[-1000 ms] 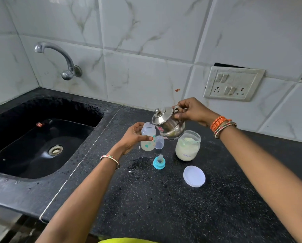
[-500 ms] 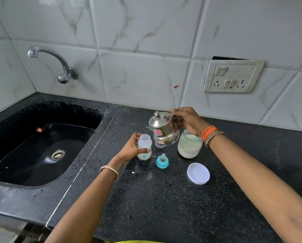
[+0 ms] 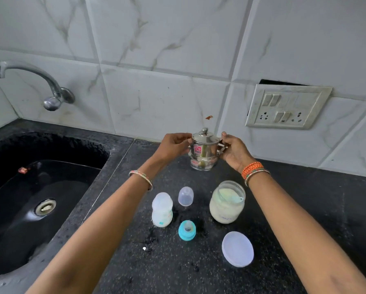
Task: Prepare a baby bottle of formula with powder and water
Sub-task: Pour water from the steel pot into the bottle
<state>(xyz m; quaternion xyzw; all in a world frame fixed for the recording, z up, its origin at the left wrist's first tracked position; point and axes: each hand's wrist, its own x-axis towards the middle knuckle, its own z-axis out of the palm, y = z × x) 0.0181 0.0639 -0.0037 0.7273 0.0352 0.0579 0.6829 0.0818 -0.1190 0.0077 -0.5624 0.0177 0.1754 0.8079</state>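
Observation:
A small steel kettle with a lid stands upright at the back of the black counter, its reflection below it. My left hand grips its left side and my right hand holds its handle on the right. Nearer to me the open baby bottle stands upright with whitish liquid in it. Its clear cap sits just behind it to the right, and the teal nipple ring lies in front. An open jar of formula powder holds a pale scoop, and its white lid lies flat in front of it.
A black sink with a drain fills the left side, under a steel tap on the tiled wall. A switch and socket plate is on the wall at the right. Wet patches mark the counter around the bottle.
The kettle went from tilted over the bottle to upright at the back of the counter. My left hand let go of the bottle and took the kettle's side.

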